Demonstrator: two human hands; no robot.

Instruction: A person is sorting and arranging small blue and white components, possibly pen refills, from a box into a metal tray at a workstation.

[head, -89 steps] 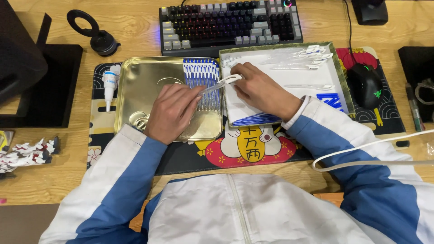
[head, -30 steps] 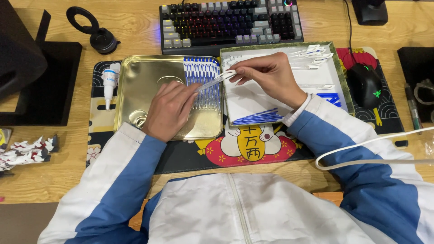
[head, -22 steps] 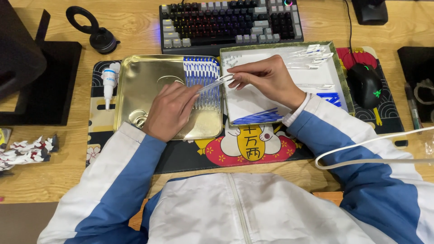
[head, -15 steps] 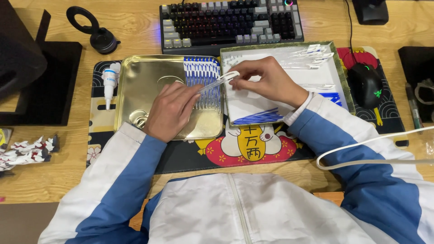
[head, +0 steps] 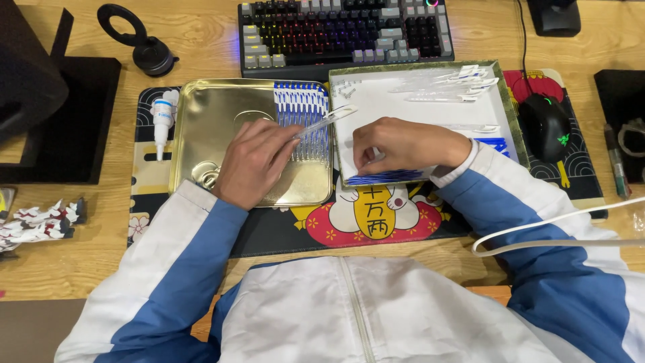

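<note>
Mid-sort: left hand (head: 252, 161) pinching clear tube (head: 321, 124) over gold tray (head: 201, 128). Right hand (head: 396, 144) fingers curled, pressing white tray (head: 376, 101). Next prob needs neat alignment w/ tube row (head: 302, 111).

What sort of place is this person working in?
Most likely a home or office computer desk used as a small workbench. A backlit keyboard and a computer mouse sit on a wooden desk, with two shallow trays, one gold and one white, on a printed desk mat.
</note>
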